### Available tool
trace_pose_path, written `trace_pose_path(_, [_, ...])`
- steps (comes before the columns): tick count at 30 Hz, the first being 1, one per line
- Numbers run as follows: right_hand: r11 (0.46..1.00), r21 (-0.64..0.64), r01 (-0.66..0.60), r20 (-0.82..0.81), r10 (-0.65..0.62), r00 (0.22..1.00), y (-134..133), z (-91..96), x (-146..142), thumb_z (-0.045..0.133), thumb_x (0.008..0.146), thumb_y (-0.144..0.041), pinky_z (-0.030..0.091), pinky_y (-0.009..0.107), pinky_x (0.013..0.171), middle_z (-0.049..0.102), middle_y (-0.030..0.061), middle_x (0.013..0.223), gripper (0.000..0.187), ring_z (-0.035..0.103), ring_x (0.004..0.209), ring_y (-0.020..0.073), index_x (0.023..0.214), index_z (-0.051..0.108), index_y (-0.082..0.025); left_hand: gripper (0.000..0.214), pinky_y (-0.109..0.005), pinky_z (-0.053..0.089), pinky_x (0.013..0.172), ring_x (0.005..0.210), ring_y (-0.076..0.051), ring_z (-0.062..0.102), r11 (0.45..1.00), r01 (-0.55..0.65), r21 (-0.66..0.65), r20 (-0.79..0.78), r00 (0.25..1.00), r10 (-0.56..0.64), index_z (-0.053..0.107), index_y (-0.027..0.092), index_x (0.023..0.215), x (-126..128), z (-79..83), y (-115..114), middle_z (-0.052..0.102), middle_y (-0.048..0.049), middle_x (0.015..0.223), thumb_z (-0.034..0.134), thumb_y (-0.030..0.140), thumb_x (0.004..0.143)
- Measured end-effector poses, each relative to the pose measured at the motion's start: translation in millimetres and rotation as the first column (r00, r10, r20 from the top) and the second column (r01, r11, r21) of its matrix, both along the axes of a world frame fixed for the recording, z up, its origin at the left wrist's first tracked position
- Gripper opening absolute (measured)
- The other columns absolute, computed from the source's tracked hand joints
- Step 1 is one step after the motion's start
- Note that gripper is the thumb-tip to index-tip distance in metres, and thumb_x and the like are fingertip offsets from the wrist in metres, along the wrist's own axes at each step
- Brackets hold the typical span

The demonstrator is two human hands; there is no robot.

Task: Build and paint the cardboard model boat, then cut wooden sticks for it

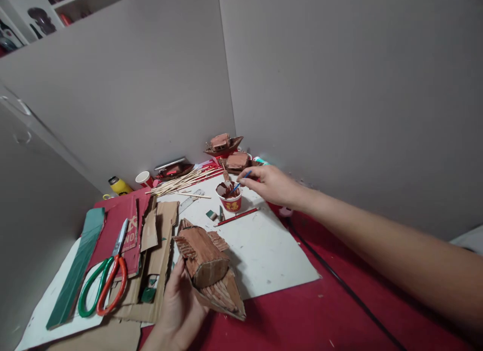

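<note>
Roughly ribbed cardboard boat (206,250), slim blue brush (237,186), round paint-streaked cup (231,205)

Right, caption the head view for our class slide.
Left hand holds a cardboard boat model; right hand holds a blue stick inside a brown-smeared cup.

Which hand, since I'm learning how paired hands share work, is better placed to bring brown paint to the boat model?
Probably the right hand: it holds the thin blue tool, dipped into the cup of brown paint. The left hand is supporting the boat model.
</note>
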State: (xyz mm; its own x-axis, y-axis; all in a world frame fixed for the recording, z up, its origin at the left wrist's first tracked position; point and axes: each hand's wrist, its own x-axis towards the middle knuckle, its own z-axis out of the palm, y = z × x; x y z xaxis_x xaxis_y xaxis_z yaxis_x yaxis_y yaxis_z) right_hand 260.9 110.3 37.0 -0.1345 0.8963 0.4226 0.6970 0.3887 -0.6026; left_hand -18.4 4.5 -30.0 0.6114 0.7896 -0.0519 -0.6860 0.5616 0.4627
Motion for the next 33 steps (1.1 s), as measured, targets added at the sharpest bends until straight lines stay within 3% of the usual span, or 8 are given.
trace_pose_path(8, [0.997, -0.038, -0.069, 0.064, 0.071, 0.995, 5.7, -2.5, -19.9, 0.055, 0.083, -0.018, 0.042, 0.026, 0.064, 0.074, 0.0043, 0.080, 0.017, 0.065, 0.072, 0.0183, 0.079, 0.071, -0.019, 0.049, -0.040, 0.032, 0.110, 0.118, -0.023, 0.059, 0.999, 0.023, 0.045, 0.028, 0.999, -0.024, 0.062, 0.017, 0.126, -1.4, -1.4, 3.2, 0.066, -0.0114, 0.125, 0.027, 0.038, 0.099])
trace_pose_path(14, [0.998, 0.059, -0.022, -0.068, 0.026, 0.997, 0.6, 0.0, -10.3, 0.050, 0.087, -0.023, 0.043, 0.027, 0.071, 0.073, 0.0058, 0.083, 0.020, 0.064, 0.076, 0.0185, 0.083, 0.069, -0.017, 0.050, -0.039, 0.032, 0.109, 0.116, -0.022, 0.061, 0.997, 0.029, 0.078, 0.029, 0.999, -0.031, 0.060, 0.017, 0.128, -0.2, -2.4, 1.8, 0.068, -0.0109, 0.122, 0.024, 0.037, 0.100])
trace_pose_path(21, [0.986, 0.152, 0.065, -0.260, -0.023, 0.965, -8.2, -7.4, -1.1, 0.047, 0.087, -0.035, 0.043, 0.027, 0.066, 0.068, 0.0047, 0.077, 0.027, 0.059, 0.070, 0.0168, 0.078, 0.064, -0.016, 0.047, -0.042, 0.033, 0.109, 0.112, -0.023, 0.063, 1.000, 0.008, 0.026, 0.004, 1.000, -0.008, 0.064, 0.020, 0.123, 0.3, -0.5, 1.1, 0.066, -0.0098, 0.124, 0.029, 0.038, 0.099])
trace_pose_path(28, [0.988, 0.120, 0.099, -0.427, -0.039, 0.903, -9.3, -15.0, -2.5, 0.056, 0.082, -0.035, 0.042, 0.027, 0.059, 0.067, 0.0036, 0.070, 0.022, 0.056, 0.060, 0.0147, 0.074, 0.065, -0.016, 0.047, -0.041, 0.034, 0.108, 0.112, -0.023, 0.063, 1.000, 0.010, 0.019, -0.008, 1.000, -0.010, 0.064, 0.018, 0.123, 1.2, 1.2, 2.0, 0.066, -0.0117, 0.124, 0.030, 0.039, 0.099])
trace_pose_path(33, [0.989, 0.046, 0.144, -0.634, -0.082, 0.769, -8.9, -21.1, -1.4, 0.062, 0.079, -0.037, 0.045, 0.025, 0.055, 0.069, 0.0047, 0.070, 0.022, 0.058, 0.058, 0.0135, 0.077, 0.063, -0.015, 0.050, -0.042, 0.036, 0.107, 0.114, -0.024, 0.062, 0.998, 0.015, 0.053, -0.017, 1.000, -0.014, 0.062, 0.016, 0.126, 0.1, -1.2, 1.4, 0.066, -0.0137, 0.124, 0.026, 0.039, 0.099])
